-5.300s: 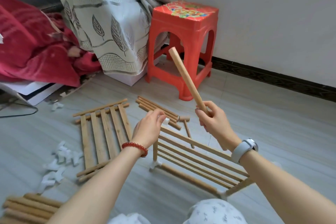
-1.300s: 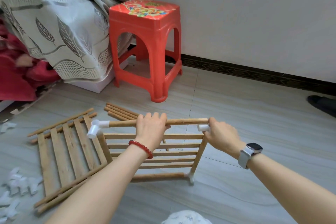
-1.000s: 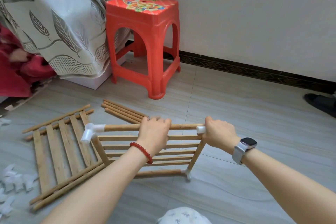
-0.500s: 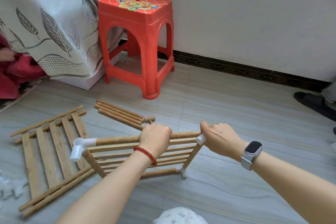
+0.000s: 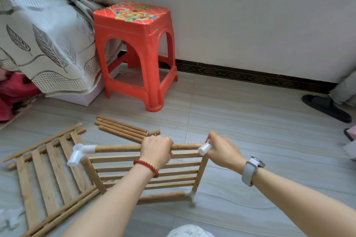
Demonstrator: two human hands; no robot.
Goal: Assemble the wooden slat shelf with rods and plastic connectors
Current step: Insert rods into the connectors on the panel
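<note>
The left hand (image 5: pixel 156 150) has its grip clenched around the round wooden top rod (image 5: pixel 117 148) of the part-built wooden slat shelf (image 5: pixel 146 174), fingers curled over the rod near its middle. The right hand (image 5: pixel 221 152) grips the white plastic connector (image 5: pixel 204 148) at the rod's right end, fingers wrapped round it. At the rod's left end sits a white plastic corner connector (image 5: pixel 80 154), joined to a slanting wooden leg (image 5: pixel 93 176). The shelf stands tilted on the grey tiled floor (image 5: pixel 250 140), its lower right corner on another white connector (image 5: pixel 190 195). To the left, a flat wooden slat panel (image 5: pixel 44 175) lies on the floor, partly under the shelf. Just beyond the hands lies a bundle of loose wooden rods (image 5: pixel 123 128). Farther off stand a red plastic stool (image 5: pixel 134 52) and a leaf-patterned grey curtain (image 5: pixel 44 31). A black slipper (image 5: pixel 325 107) lies far right.
</note>
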